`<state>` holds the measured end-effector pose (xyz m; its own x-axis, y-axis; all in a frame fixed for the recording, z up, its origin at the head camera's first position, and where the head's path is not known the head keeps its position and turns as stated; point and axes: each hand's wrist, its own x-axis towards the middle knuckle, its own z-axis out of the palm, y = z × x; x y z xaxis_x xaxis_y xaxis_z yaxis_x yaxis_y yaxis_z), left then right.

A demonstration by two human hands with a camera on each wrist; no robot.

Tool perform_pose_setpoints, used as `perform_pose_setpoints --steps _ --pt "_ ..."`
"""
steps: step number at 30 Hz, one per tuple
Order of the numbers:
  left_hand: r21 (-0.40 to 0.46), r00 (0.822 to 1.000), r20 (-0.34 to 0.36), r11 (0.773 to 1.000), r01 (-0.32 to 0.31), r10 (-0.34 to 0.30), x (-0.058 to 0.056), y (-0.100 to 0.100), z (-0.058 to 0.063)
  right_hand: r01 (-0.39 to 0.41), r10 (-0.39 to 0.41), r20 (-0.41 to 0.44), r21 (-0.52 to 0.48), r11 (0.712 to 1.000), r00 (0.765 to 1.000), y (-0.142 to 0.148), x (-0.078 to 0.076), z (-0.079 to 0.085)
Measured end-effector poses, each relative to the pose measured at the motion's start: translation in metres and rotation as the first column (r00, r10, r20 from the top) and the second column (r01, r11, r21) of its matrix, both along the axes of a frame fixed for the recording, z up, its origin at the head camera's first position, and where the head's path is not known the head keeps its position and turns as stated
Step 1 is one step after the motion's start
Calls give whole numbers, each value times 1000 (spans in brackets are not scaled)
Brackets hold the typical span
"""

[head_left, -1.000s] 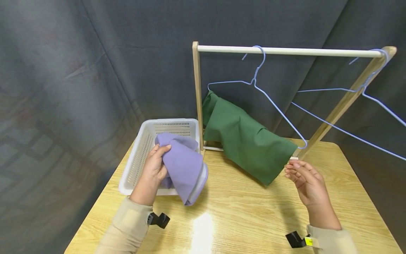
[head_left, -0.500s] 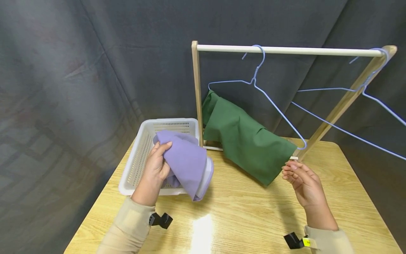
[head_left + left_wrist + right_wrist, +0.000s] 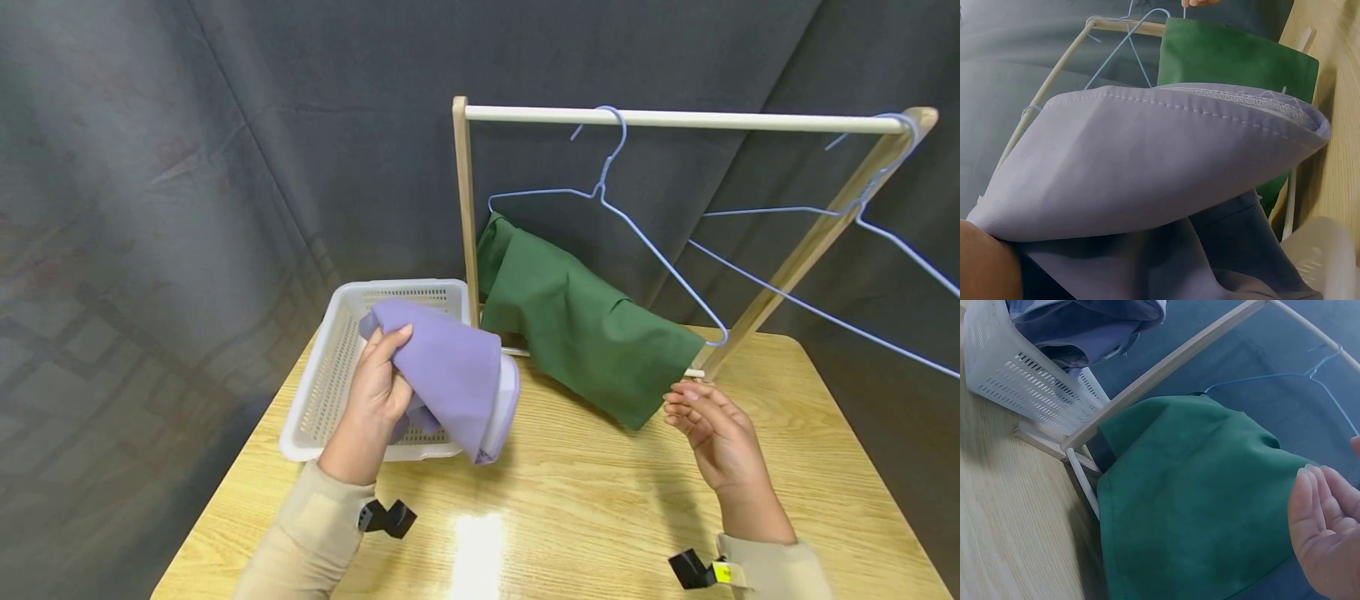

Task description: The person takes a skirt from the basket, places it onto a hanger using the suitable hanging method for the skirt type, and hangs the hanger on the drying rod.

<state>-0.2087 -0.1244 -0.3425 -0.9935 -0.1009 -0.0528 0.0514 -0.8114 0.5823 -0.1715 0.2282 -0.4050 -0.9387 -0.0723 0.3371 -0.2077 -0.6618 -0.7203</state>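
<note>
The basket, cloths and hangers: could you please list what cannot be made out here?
Head: floor of basket, partly hidden by purple cloth.
Head: right end of right hanger, cut off by right edge.
Head: bottom bar of left hanger, hidden by green cloth.
Right wrist: part of right hand, cut off by right edge.

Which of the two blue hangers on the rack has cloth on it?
The blue hanger nearer the white basket: the green cloth hangs from it. The other hanger, at the rail's right end, shows only bare wire where it is in view.
</note>
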Motion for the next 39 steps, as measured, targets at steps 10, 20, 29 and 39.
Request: perform_pose_setpoints --steps 10,20,29,39 --pt "17 1000 -15 1000 8 -8 -4 9 6 -25 25 6 6 1000 1000 -3 -1 -3" --pt "54 999 -37 998 18 -16 -4 22 16 -40 40 -4 26 999 999 -6 -2 -6" --pt "80 999 -39 996 40 -37 -3 30 19 -38 38 4 27 999 999 -9 -2 -6" --pt "124 998 -50 991 41 -35 -2 38 23 -97 97 0 6 995 995 -8 -4 -10"
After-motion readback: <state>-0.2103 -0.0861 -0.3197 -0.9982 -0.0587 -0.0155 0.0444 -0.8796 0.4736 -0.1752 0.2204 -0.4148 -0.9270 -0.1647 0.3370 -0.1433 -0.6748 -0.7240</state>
